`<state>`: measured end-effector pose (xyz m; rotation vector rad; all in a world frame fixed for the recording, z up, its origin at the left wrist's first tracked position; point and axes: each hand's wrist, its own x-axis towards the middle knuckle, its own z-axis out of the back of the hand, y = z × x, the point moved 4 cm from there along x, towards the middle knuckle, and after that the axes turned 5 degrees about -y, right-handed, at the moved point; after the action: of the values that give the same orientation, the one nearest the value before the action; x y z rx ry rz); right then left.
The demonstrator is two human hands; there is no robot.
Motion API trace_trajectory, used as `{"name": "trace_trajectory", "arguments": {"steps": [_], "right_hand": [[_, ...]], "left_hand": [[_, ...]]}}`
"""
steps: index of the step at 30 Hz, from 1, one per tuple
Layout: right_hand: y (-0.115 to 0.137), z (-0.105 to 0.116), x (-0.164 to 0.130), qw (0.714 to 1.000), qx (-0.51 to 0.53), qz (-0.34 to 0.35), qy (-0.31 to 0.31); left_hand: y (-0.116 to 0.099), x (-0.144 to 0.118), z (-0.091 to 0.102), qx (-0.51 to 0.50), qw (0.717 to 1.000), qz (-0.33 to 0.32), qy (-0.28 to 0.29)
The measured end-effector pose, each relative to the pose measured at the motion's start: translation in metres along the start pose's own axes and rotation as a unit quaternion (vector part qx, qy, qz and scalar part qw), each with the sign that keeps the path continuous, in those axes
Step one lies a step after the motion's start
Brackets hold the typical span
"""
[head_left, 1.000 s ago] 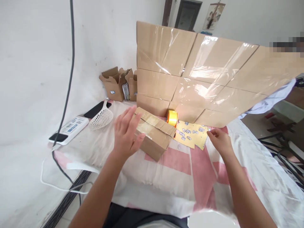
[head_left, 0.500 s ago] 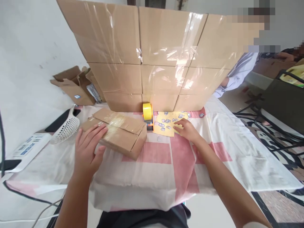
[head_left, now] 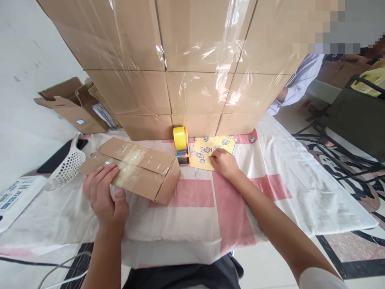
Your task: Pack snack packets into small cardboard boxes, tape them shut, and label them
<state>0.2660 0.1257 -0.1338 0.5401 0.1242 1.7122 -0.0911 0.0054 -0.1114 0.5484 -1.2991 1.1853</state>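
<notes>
A flat brown cardboard box, taped across its top, lies on the pink-and-white cloth. My left hand rests on its near left corner, fingers over the edge and thumb against the side. My right hand lies on a yellow sticker sheet with small blue-grey stickers, its fingertips pinched on the sheet's surface. A yellow tape roll on an orange dispenser stands between the box and the sheet.
A tall wall of plastic-wrapped cardboard boxes stands right behind. A white slotted scoop, a white device and open small boxes are at the left. Another person's sleeve and a dark chair are at the right.
The view has swung right and down. My left hand slid from above the box to grip its near left corner. My right hand moved left along the sticker sheet.
</notes>
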Motion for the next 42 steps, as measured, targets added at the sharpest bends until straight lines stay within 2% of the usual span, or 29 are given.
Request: {"name": "trace_trajectory", "arguments": {"steps": [5, 9, 13, 17, 21, 23, 24, 25, 27, 29, 30, 31, 33, 35, 39, 42], "right_hand": [[0.018, 0.007, -0.003, 0.997, 0.076, -0.009, -0.020], [0.054, 0.008, -0.024, 0.971, 0.238, -0.010, 0.029], [0.094, 0.005, -0.049, 0.909, 0.402, -0.076, 0.081], [0.125, -0.003, -0.067, 0.816, 0.534, -0.156, 0.155], [0.137, -0.018, -0.074, 0.727, 0.639, -0.209, 0.140], [0.136, -0.026, -0.075, 0.702, 0.662, -0.227, 0.132], [0.133, -0.029, -0.075, 0.707, 0.658, -0.225, 0.128], [0.129, -0.029, -0.073, 0.729, 0.639, -0.213, 0.117], [0.119, -0.025, -0.069, 0.815, 0.552, -0.154, 0.083], [0.109, -0.019, -0.064, 0.910, 0.404, -0.069, 0.056], [0.106, -0.018, -0.062, 0.943, 0.326, -0.030, 0.057], [0.105, -0.020, -0.061, 0.964, 0.257, 0.002, 0.066], [0.104, -0.027, -0.061, 0.980, 0.170, 0.039, 0.091], [0.106, -0.036, -0.061, 0.983, 0.148, 0.053, 0.100], [0.113, -0.043, -0.062, 0.974, 0.202, 0.063, 0.077], [0.112, -0.036, -0.061, 0.971, 0.230, 0.027, 0.060]], "left_hand": [[0.003, -0.006, -0.001, 0.017, 0.999, -0.003, -0.037], [0.000, -0.006, -0.003, 0.013, 0.999, -0.007, -0.043], [0.000, -0.005, -0.004, 0.009, 0.999, -0.016, -0.045], [0.000, -0.006, -0.003, 0.024, 0.999, -0.019, -0.043], [0.000, -0.007, -0.001, 0.027, 0.999, -0.007, -0.019], [0.000, -0.008, 0.000, 0.033, 0.999, 0.002, -0.003], [0.001, -0.008, 0.000, 0.038, 0.999, 0.004, 0.004], [0.001, -0.008, 0.001, 0.042, 0.999, 0.003, 0.008], [0.001, -0.008, 0.001, 0.038, 0.999, -0.002, 0.004], [0.000, -0.008, 0.001, 0.020, 1.000, -0.009, -0.014], [0.000, -0.008, 0.001, 0.013, 1.000, -0.013, -0.023], [0.000, -0.008, 0.001, 0.010, 0.999, -0.015, -0.029], [0.000, -0.007, 0.000, 0.020, 0.999, -0.017, -0.030], [0.000, -0.007, 0.000, 0.029, 0.999, -0.015, -0.027], [0.000, -0.007, 0.001, 0.011, 0.999, -0.014, -0.038], [-0.001, -0.006, 0.001, -0.008, 0.999, -0.016, -0.047]]}}
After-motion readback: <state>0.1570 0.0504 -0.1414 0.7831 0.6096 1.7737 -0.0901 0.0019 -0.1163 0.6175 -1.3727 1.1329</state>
